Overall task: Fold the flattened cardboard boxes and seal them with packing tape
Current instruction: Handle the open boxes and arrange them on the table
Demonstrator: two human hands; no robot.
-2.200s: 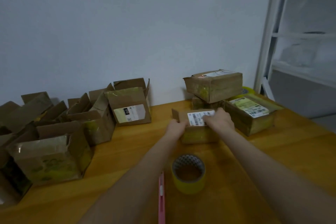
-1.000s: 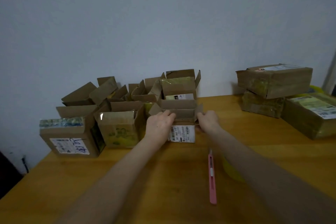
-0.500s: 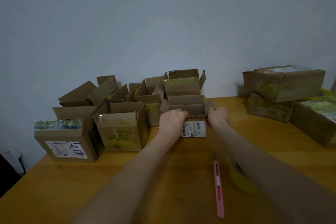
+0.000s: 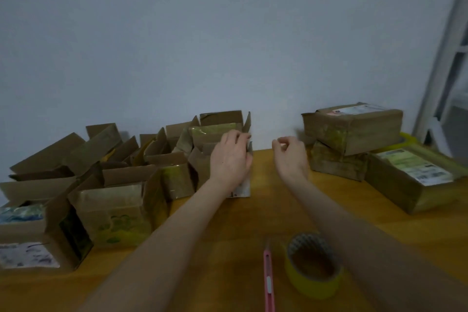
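Before a plain grey wall, on the wooden surface, the left hand grips the right flap of the open box. The right hand hovers beside it, loosely curled and empty. It is best to fold the short flaps first and press them flat before taking the tape roll.

Shipping label on the sealed box is too blurred to read.

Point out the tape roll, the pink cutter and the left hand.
tape roll point(image 4: 309, 286): head view, yellow outer wall.
pink cutter point(image 4: 269, 276): head view, mid-handle.
left hand point(image 4: 231, 158): head view, back of hand, gripping the small open box point(image 4: 242, 189).
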